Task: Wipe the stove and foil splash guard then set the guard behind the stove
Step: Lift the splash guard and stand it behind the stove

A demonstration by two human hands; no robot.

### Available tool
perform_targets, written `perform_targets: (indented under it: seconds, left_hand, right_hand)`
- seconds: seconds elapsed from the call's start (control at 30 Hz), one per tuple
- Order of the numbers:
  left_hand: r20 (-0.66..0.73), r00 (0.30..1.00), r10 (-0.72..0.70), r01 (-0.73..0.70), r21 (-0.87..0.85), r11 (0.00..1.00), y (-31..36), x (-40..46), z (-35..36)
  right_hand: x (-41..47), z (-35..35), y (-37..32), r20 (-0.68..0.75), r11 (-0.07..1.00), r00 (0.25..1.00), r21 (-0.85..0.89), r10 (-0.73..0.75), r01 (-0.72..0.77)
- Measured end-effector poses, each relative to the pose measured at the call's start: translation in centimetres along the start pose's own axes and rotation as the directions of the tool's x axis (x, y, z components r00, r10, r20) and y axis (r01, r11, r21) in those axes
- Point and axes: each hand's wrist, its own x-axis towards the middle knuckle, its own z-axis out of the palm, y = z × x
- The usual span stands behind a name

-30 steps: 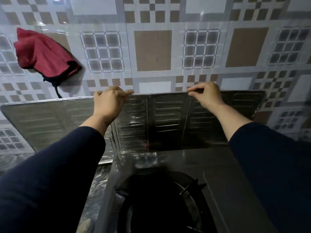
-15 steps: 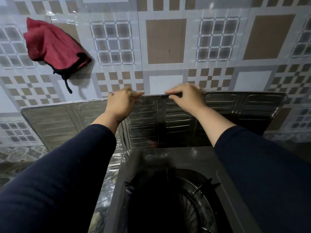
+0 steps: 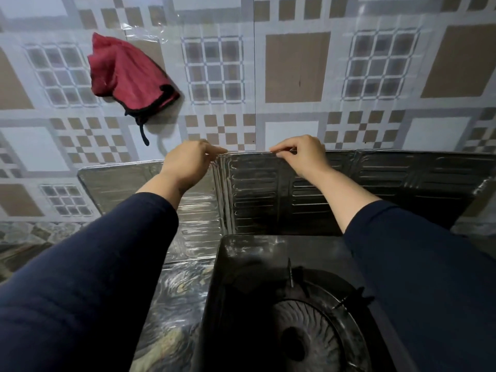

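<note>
The foil splash guard (image 3: 257,191) stands upright against the tiled wall, behind the black gas stove (image 3: 268,304). Its ribbed panels spread to the left and right past the stove. My left hand (image 3: 188,165) pinches the guard's top edge left of the middle fold. My right hand (image 3: 303,154) pinches the same edge a little to the right. The burner and its pan support (image 3: 316,331) show at the bottom, partly hidden by my right sleeve.
A red cloth (image 3: 126,76) with black trim hangs on the patterned wall (image 3: 295,63) at upper left. A foil-covered counter (image 3: 171,304) lies left of the stove. The guard's right end (image 3: 477,183) is bent.
The view has shifted, so the guard and stove sit further right in frame. My two hands have come closer together along the guard's top edge and still hold it.
</note>
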Motion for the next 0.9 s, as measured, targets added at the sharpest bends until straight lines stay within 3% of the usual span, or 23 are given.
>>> perform_targets:
  seconds: [0.4,0.7,0.9]
  left_hand:
    - [0.102,0.991,-0.088,0.083,0.050,0.995,4.1,2.0,-2.7]
    - [0.227,0.956,-0.185,0.202,-0.050,0.978,3.4,1.6,-2.8]
    - [0.318,0.923,-0.219,0.277,-0.150,0.949,3.0,0.8,-3.6]
  right_hand:
    - [0.4,-2.6,-0.1,0.021,0.995,0.995,0.010,0.102,-0.103]
    - [0.5,-0.9,-0.7,0.058,0.991,0.990,-0.056,0.127,-0.124]
    - [-0.5,0.7,-2.4,0.025,0.994,0.999,-0.099,-0.035,0.037]
